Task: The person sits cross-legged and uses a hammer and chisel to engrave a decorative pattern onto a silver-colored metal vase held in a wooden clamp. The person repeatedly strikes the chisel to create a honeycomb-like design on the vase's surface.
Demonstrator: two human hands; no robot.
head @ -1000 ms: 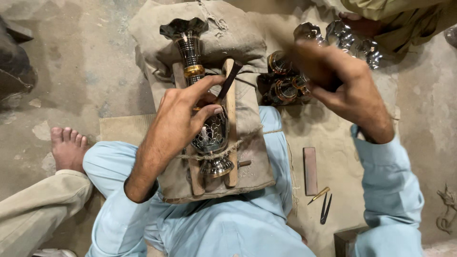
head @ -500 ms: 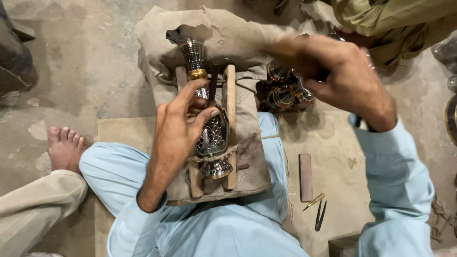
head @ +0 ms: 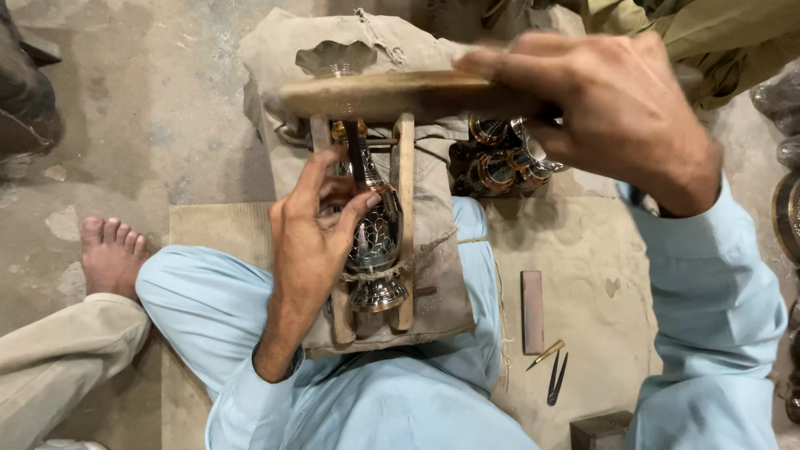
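Left hand [head: 321, 221] bent over engraved metal vase [head: 372, 242], fingers pinched on thin dark chisel [head: 356, 154] set against vase neck. Right hand [head: 612, 108] raised, fist closed round smooth wooden mallet [head: 383, 93] above. Vase lying lashed between wooden slats [head: 405, 192] on cloth-draped lap.

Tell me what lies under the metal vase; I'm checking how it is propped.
The metal vase lies between two wooden rails on a sacking cushion. The left hand covers its left side; its underside is hidden.
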